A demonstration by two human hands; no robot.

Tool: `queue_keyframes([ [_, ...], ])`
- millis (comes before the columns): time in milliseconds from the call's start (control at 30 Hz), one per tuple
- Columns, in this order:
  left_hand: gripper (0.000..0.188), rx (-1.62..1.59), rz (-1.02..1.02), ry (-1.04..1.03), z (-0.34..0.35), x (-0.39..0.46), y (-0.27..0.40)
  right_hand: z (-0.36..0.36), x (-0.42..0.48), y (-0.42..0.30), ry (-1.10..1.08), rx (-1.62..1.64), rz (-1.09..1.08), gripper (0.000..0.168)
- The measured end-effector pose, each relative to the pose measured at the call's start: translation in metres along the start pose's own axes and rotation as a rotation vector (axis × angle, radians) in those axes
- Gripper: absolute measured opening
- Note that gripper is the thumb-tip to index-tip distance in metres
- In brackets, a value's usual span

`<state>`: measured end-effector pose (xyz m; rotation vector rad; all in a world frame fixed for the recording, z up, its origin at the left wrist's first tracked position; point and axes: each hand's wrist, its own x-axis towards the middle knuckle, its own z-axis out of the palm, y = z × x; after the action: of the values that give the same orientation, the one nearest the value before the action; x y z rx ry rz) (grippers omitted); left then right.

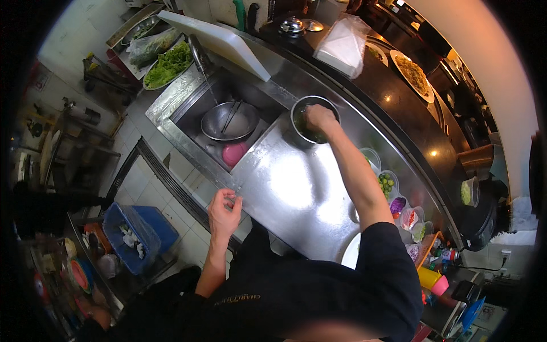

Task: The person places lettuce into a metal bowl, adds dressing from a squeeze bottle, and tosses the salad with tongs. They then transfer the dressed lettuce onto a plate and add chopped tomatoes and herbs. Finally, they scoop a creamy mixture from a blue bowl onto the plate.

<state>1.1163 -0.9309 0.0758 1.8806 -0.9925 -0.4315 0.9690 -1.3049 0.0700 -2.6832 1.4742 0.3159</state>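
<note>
My right hand [319,117] reaches down into a tall stainless steel pot [299,137] on the metal counter [273,188]. Dark green contents [301,122] show inside the pot. The fingertips are hidden in there, so any grip cannot be made out. Near the counter's front edge, my left hand [224,213] hovers with loosely bent fingers and nothing visible in it. Left of the pot, a steel bowl [243,124] with chopsticks [232,116] across it sits in the sink [179,115], below a running tap [198,53]. A pink rounded item [234,154] lies beside the bowl.
A white cutting board [222,42] leans behind the sink. Lettuce [171,64] fills a dish at far left. Small tubs of cut vegetables [386,183] line the counter's right side. Plated food [410,75] stands on the dark ledge. A lined blue bin [164,226] is on the left.
</note>
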Motion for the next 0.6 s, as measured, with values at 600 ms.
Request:
queue_keyframes([
  [600,0.047,-0.33,0.451,-0.243,0.07,0.214,0.062,-0.101,-0.041,0.014,0.109,0.963,-0.008,0.024],
])
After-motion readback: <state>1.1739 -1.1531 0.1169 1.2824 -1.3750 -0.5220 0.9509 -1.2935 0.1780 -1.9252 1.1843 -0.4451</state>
